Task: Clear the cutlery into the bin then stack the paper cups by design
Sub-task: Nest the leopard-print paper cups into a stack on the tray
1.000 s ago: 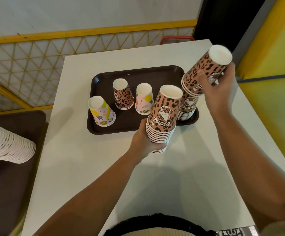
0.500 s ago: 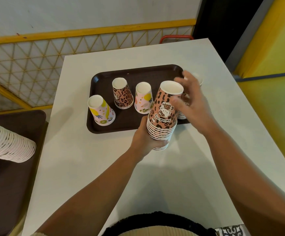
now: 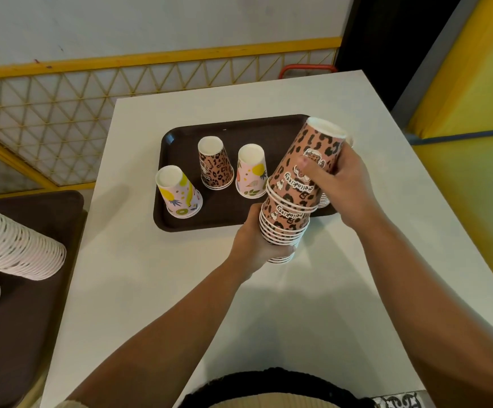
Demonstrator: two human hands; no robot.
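My left hand (image 3: 252, 244) grips the lower part of an upside-down stack of leopard-print paper cups (image 3: 283, 228) above the table's middle. My right hand (image 3: 338, 184) holds more leopard cups (image 3: 307, 169) and sets them over the top of that stack, tilted a little to the right. On the brown tray (image 3: 180, 222) stand an upside-down leopard cup (image 3: 214, 164) and two fruit-print cups, one at the left (image 3: 177, 191) and one in the middle (image 3: 251, 172). A remnant of leopard cups (image 3: 324, 200) peeks out behind my right hand.
The tray lies on a white table (image 3: 269, 304). To the left, a second brown tray (image 3: 18, 319) carries long lying stacks of white-rimmed cups (image 3: 15, 245). A yellow lattice railing (image 3: 62, 113) runs behind, and a red handle (image 3: 307, 67) shows past the table's far edge.
My right hand put down the leopard stack it carried, took cups from it, and brought them onto the top of the stack in my left hand.
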